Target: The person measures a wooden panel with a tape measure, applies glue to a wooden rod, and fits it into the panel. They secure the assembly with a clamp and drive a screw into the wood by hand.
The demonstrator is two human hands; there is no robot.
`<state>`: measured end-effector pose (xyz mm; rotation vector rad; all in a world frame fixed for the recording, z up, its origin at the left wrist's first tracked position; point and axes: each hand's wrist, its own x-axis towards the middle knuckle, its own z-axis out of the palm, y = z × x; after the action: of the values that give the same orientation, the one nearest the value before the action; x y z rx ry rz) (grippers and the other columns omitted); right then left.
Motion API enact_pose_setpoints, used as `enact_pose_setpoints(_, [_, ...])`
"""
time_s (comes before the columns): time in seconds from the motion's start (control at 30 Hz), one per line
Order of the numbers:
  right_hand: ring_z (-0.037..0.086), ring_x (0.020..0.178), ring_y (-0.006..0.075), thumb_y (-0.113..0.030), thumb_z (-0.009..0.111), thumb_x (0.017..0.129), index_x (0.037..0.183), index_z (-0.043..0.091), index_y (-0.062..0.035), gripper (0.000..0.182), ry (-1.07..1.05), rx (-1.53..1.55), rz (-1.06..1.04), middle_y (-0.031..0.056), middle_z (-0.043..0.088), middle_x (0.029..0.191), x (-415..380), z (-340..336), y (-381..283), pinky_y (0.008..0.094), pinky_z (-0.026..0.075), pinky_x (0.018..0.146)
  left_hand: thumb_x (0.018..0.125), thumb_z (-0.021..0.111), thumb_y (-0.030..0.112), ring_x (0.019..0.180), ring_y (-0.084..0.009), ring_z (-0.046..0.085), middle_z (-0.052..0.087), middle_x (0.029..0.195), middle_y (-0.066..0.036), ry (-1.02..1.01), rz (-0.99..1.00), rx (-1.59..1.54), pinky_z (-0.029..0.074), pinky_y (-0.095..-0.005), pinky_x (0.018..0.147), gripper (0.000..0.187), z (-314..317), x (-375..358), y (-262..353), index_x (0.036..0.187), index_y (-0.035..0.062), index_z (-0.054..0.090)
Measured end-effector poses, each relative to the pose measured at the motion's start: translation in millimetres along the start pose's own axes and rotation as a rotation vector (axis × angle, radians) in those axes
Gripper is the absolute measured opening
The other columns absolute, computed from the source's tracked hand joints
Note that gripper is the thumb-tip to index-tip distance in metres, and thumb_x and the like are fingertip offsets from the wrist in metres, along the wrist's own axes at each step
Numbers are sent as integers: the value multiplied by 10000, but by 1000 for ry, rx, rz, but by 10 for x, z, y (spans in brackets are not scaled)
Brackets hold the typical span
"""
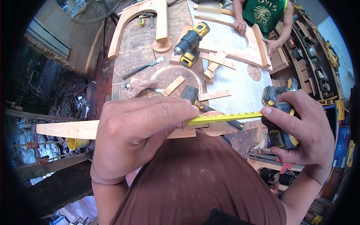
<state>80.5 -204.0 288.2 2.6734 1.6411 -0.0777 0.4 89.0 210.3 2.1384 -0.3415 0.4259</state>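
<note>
My left hand is closed around a pale wooden strip, pinching the end of the yellow tape blade against it. The strip lies crosswise in front of my body, its tapered end pointing left. My right hand grips the black and yellow case of a tape measure, thumb at the mouth where the blade comes out. The blade stretches nearly level between both hands. Just below it shows a round wooden piece. A mallet lies on the bench beyond my left fingertips, partly hidden.
On the worn workbench are a cordless drill, a chisel, a rag and several wood offcuts. Across it, another person's hands touch a wooden frame. A second power tool sits behind my right hand.
</note>
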Motion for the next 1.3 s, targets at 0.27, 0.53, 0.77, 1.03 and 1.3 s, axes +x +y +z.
enact_pose_setpoints(0.27, [601,854,339,-437,745,727,1237,654,-123,605,-49,144,23,159,596,1018,32,-14,70,398,485,704,762,708,-39,775,-286,714,724,886,-124,-64,20,119,554,-317,671,312,-64,28,9,1057,62,717])
enact_pose_setpoints(0.53, [592,1047,326,-315,691,820,1416,469,-112,667,86,612,-126,153,587,1149,-31,623,554,406,488,905,823,704,-4,848,-221,725,720,1006,-182,-93,-123,-48,568,-305,746,474,-94,77,-4,1282,4,583])
enact_pose_setpoints(0.77, [567,1067,170,-288,655,871,1425,442,-73,632,282,1282,235,104,580,1211,-244,2014,998,329,465,926,729,803,330,1041,-379,657,689,1096,-166,-387,216,223,541,-398,875,586,-98,176,-18,1234,83,636])
enact_pose_setpoints(1.03, [569,848,119,-189,620,871,1428,435,-88,596,435,1262,750,99,625,959,-203,3181,986,283,479,760,755,770,357,1046,-365,650,662,1160,-150,-450,255,342,544,-404,834,603,-97,203,30,1288,121,613])
enact_pose_setpoints(1.3, [644,1030,351,-406,673,749,1500,359,-123,862,-15,844,549,246,649,1165,432,2949,1164,393,501,911,738,772,372,931,-344,663,658,1158,-147,-472,261,332,530,-386,769,632,-32,129,64,1287,105,612])
